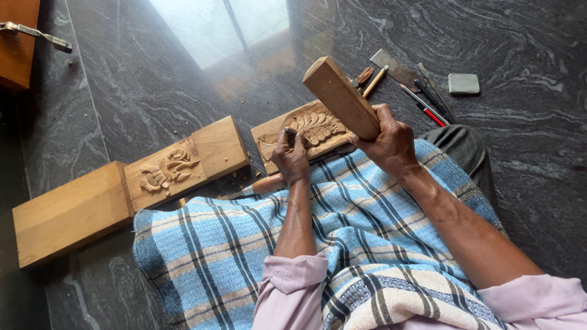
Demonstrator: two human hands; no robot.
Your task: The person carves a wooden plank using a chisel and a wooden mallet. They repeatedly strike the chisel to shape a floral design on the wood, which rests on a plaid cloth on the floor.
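Gripping a pale wooden mallet block [340, 98] in our right hand [390, 145], we hold it raised and tilted above the work, fingers wrapped tight around its lower end. Our left hand [291, 156] is closed around a thin dark metal chisel [288, 130], whose top end shows just above the fist; its tip is hidden, so we cannot tell exactly where it meets the wood. Just under both hands lies a flat light-brown wooden panel carved with a leaf-and-scroll relief [309, 131], resting on the dark grey veined stone floor [153, 79] at the edge of the blue, cream and black checked cloth [342, 244] that covers our lap. A second chisel with a rounded orange-brown wooden handle [260, 186] lies beside the cloth, just below the left hand.

To the left on the floor sits a long pale wooden beam with a carved floral panel in its middle [131, 183], well apart from the hands. Beyond the carved panel, near the top right, a cluster of loose tools lies on the floor: a flat metal scraper blade [394, 66], a yellow-handled pencil-like tool [375, 80], and slim red and black pens or gravers [428, 104]. A small grey rectangular sharpening stone [463, 84] lies further right. Pale pink sleeves [287, 287] cover both our arms to the elbow.
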